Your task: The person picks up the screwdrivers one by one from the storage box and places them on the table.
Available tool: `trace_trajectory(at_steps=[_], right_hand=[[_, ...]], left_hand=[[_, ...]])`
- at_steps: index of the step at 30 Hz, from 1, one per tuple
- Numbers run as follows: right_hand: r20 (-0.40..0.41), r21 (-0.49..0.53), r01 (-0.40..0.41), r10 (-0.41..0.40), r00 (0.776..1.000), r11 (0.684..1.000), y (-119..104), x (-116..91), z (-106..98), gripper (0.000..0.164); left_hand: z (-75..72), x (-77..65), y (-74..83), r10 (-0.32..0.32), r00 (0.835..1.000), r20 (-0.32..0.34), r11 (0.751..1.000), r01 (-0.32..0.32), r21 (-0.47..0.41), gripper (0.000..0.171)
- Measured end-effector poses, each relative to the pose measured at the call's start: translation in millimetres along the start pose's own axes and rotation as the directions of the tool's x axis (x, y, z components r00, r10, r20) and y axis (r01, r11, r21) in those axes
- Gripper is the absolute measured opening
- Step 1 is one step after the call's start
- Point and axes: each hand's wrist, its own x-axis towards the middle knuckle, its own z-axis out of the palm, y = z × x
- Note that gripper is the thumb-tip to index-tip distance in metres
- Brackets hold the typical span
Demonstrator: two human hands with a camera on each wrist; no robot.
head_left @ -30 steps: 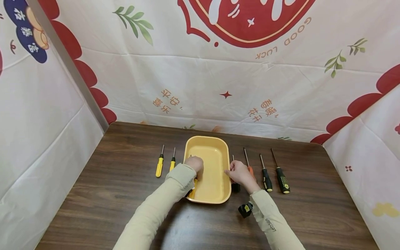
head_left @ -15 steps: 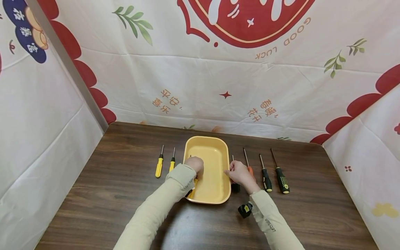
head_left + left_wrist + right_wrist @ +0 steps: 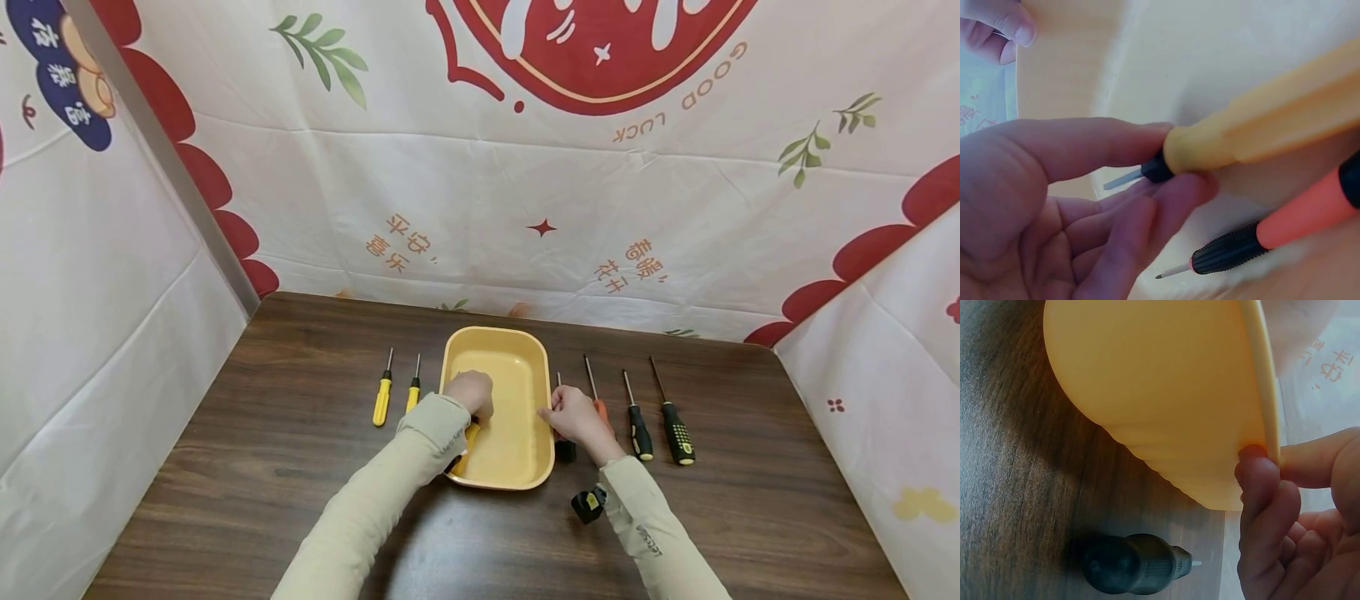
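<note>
A pale yellow plastic tray (image 3: 517, 454) stands at the middle of the table. Inside it, my left hand (image 3: 471, 393) pinches a yellow-handled screwdriver (image 3: 1272, 115) between thumb and fingers, at the black collar where a short metal blade begins. Below that one, the left wrist view shows a red and black screwdriver (image 3: 1297, 225) lying in the tray. My right hand (image 3: 576, 415) grips the tray's right rim, thumb on the inner side and curled fingers outside, as the right wrist view shows. A dark-handled screwdriver (image 3: 1138, 564) lies on the table just under that hand.
Two yellow screwdrivers (image 3: 382, 400) lie left of the tray. On the right are an orange-handled screwdriver (image 3: 601, 408) and two black and yellow ones (image 3: 678, 433). A small black tape measure (image 3: 588, 505) sits beside the right sleeve. A printed cloth (image 3: 480, 183) hangs behind the table.
My left hand has shifted slightly up and to the right inside the tray, uncovering more yellow handle near its lower left corner. The right hand and the tray have stayed put.
</note>
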Motion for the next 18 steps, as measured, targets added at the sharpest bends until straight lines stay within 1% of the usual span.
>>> trace_trajectory(at_steps=[2, 5, 11, 16, 18], right_hand=[[0.002, 0.000, -0.004, 0.004, 1.000, 1.000, -0.5, 0.0, 0.1, 0.019], [0.005, -0.003, -0.002, 0.002, 1.000, 1.000, -0.3, 0.1, 0.3, 0.018], [0.000, -0.004, -0.012, 0.012, 1.000, 1.000, 0.3, 0.4, 0.8, 0.018], [-0.004, -0.010, -0.007, 0.007, 1.000, 1.000, 0.6, 0.5, 1.0, 0.018], [-0.004, -0.010, -0.010, 0.010, 1.000, 1.000, 0.3, 0.7, 0.9, 0.019]], left_hand=[[-0.9, -0.4, -0.1, 0.007, 1.000, -0.011, 1.000, -0.007, -0.006, 0.025], [-2.0, 0.1, 0.1, 0.024, 0.999, -0.046, 0.999, -0.025, -0.021, 0.029], [-4.9, 2.8, 0.1, 0.072, 0.989, -0.126, 0.995, -0.080, -0.062, 0.029], [-8.5, 4.4, -0.6, 0.096, 0.986, -0.137, 0.990, -0.109, -0.087, 0.027], [-10.5, 4.3, -0.5, 0.104, 0.984, -0.145, 0.990, -0.116, -0.078, 0.027]])
